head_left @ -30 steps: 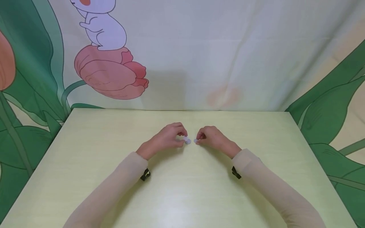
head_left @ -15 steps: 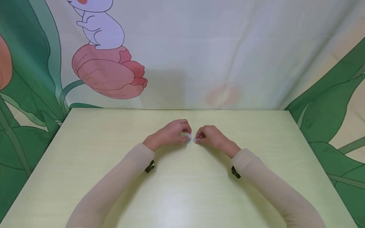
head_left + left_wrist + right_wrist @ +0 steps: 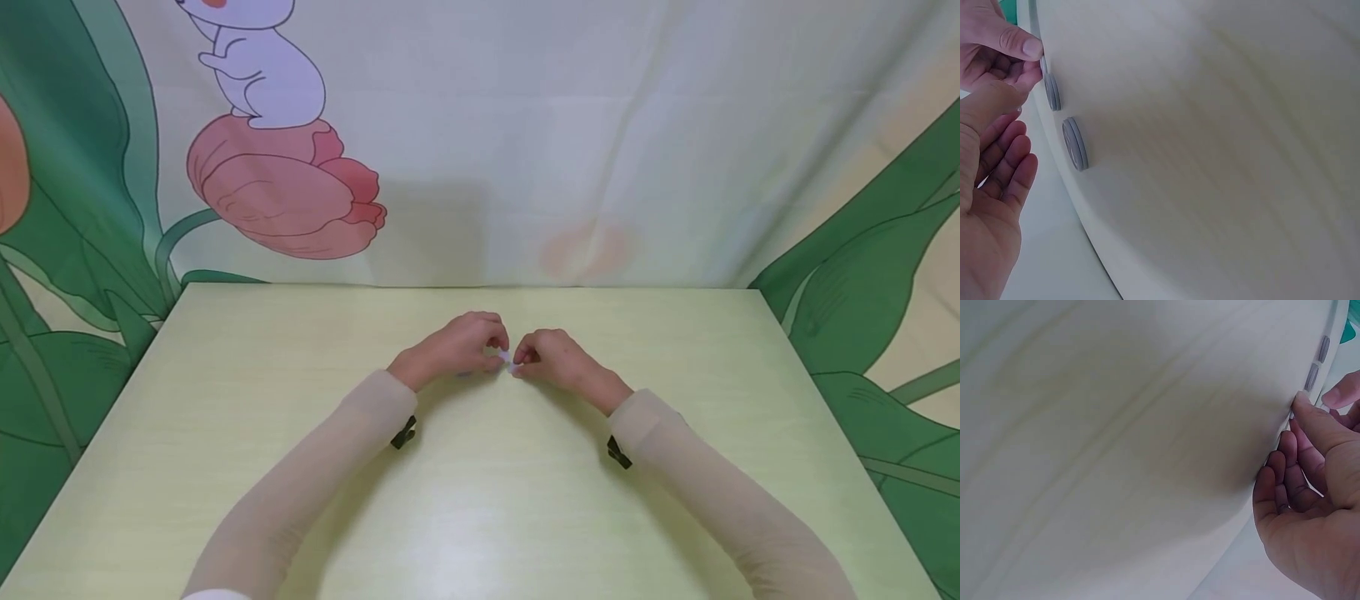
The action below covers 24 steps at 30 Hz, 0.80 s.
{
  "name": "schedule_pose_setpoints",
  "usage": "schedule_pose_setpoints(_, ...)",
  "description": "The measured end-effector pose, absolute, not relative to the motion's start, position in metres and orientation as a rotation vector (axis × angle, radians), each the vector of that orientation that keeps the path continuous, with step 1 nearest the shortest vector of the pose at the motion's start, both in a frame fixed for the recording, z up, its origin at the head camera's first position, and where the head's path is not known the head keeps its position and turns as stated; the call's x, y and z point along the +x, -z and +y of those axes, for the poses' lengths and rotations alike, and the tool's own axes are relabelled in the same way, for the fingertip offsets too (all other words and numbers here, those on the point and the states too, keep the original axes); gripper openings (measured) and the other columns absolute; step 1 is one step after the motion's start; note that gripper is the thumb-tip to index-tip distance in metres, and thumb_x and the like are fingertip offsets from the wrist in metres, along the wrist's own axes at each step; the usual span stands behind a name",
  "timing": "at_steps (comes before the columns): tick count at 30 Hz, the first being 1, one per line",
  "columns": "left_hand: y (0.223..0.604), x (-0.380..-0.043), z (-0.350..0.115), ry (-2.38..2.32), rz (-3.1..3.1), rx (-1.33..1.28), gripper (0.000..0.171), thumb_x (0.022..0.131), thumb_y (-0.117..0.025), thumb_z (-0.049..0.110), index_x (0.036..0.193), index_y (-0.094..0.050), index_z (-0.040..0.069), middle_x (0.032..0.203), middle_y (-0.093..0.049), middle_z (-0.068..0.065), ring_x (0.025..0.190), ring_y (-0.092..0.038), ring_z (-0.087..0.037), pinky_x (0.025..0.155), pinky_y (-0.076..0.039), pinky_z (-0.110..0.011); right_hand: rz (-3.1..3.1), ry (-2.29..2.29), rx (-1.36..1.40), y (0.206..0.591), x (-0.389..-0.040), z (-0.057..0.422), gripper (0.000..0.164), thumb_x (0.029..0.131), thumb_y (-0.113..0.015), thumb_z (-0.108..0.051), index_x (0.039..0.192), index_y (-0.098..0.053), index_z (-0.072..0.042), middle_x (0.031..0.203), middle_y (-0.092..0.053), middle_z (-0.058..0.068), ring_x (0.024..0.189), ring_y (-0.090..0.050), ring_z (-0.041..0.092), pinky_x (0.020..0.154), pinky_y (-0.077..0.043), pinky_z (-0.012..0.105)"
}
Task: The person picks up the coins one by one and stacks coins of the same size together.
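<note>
My left hand (image 3: 465,343) and right hand (image 3: 558,360) meet fingertip to fingertip over the far middle of the table. The left thumb and fingers pinch a small whitish piece (image 3: 506,356); its kind is too small to tell. Between the right thumb and index finger is a small pale disc (image 3: 512,368), right against the left hand's piece. In the left wrist view, a grey round disc (image 3: 1075,144) and a second grey disc (image 3: 1052,92) lie on the table beside the left hand (image 3: 997,150). The right wrist view shows the right hand (image 3: 1310,487) with thumb and index together.
The pale wooden table (image 3: 480,483) extends to both sides and towards me. Behind its far edge hangs a curtain (image 3: 480,167) printed with a white animal, a pink flower and green leaves. Beige sleeves cover both forearms.
My left hand has moved right, up to the right hand, bringing its whitish piece against the pale disc. A grey disc now shows beneath the left hand. The right hand has stayed nearly still.
</note>
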<state>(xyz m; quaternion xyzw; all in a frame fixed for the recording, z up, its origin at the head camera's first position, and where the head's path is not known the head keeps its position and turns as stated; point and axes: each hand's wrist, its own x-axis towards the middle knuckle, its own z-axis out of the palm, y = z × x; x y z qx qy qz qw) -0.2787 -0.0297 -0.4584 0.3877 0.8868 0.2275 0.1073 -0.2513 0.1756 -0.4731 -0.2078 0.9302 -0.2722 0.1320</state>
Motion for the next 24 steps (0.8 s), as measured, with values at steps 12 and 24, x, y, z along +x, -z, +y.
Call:
schedule_pose_setpoints(12,0.4604,-0.2787,-0.0270,-0.666,2.602,1.155,0.014,0.088,-0.077,0.009,0.102,-0.074,0.004,0.100,-0.065,-0.004,0.092,-0.059,-0.018,0.085,-0.051,-0.030,2.701,0.779,-0.613,0.4737,-0.2522,0.1751,0.014,0.091,-0.078,-0.017,0.097,-0.073,-0.006,0.087,-0.068,0.001,0.080,-0.057,0.015,0.075,-0.048,0.027)
schedule_pose_setpoints(24,0.4672,-0.2788,-0.0260,-0.712,2.581,1.182,0.013,0.088,-0.078,0.007,0.101,-0.075,0.004,0.100,-0.066,-0.005,0.093,-0.061,-0.018,0.086,-0.052,-0.029,2.696,0.770,-0.619,0.4730,-0.2525,0.1751,0.013,0.092,-0.078,-0.017,0.096,-0.073,-0.006,0.085,-0.067,0.001,0.080,-0.056,0.015,0.074,-0.047,0.027)
